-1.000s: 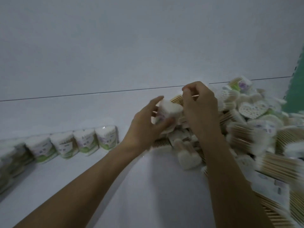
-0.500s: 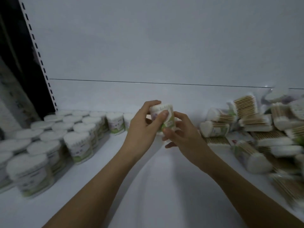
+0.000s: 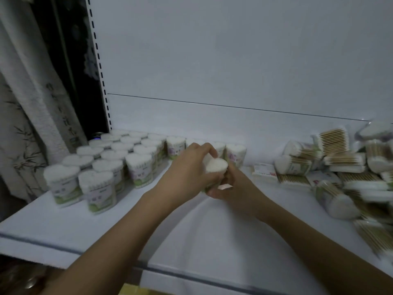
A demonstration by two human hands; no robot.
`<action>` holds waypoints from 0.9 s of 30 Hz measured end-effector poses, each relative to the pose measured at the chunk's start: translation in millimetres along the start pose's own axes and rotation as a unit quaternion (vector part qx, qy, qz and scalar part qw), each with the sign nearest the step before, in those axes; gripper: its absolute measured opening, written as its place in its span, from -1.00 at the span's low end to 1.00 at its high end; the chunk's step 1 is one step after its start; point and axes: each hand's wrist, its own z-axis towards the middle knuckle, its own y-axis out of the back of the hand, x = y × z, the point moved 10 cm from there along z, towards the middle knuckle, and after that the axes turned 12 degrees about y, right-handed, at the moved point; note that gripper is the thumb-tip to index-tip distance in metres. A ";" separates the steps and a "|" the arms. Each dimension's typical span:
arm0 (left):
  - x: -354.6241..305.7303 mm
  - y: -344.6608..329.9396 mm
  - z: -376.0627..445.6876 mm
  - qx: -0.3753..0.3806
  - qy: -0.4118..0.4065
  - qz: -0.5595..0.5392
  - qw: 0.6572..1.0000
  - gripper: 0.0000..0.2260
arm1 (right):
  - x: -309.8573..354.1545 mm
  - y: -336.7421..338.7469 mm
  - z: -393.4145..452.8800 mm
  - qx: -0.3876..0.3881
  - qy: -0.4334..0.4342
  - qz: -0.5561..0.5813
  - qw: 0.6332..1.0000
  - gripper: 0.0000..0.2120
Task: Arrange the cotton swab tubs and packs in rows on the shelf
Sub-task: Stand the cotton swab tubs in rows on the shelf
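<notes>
Rows of upright tubs (image 3: 110, 165) are being kept at the left of the shelf (image 3: 212, 235), against its back wall. A jumbled heap of packs (image 3: 340, 171) is lying at the right. One tub (image 3: 214, 167) is being held between them.

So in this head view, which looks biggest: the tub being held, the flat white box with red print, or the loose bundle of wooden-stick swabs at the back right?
1. Wooden-stick swab bundle.
2. Flat white box with red print and held heart-shaped white tub: too alike to rank; hands hide much of the tub.
</notes>
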 end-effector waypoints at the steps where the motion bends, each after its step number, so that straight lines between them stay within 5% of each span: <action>1: 7.4 7.9 -7.0 -0.018 0.008 0.028 0.999 -0.67 | 0.8 -12.5 1.3 0.033 0.004 -0.034 0.999 -0.56; 4: 36.1 27.9 -26.5 -0.064 0.048 0.060 0.995 -0.67 | 1.3 -37.3 3.5 0.105 0.023 -0.193 0.975 -0.74; 6: 53.1 39.2 -39.2 -0.094 0.070 0.070 0.991 -0.65 | -0.1 -49.7 7.9 0.134 0.023 -0.283 0.950 -0.67; 13: 65.5 63.1 -75.5 -0.203 0.045 0.188 0.960 -0.74 | 0.3 -87.3 29.7 0.123 -0.001 -0.414 0.902 -0.73; 18: 67.7 59.9 -95.3 -0.215 -0.004 0.253 0.943 -0.64 | 8.3 -87.5 14.7 0.065 0.071 -0.344 0.934 -0.70; 27: 78.8 66.3 -97.8 -0.227 0.054 0.303 0.924 -0.63 | 11.1 -93.9 10.6 0.101 0.058 -0.371 0.922 -0.61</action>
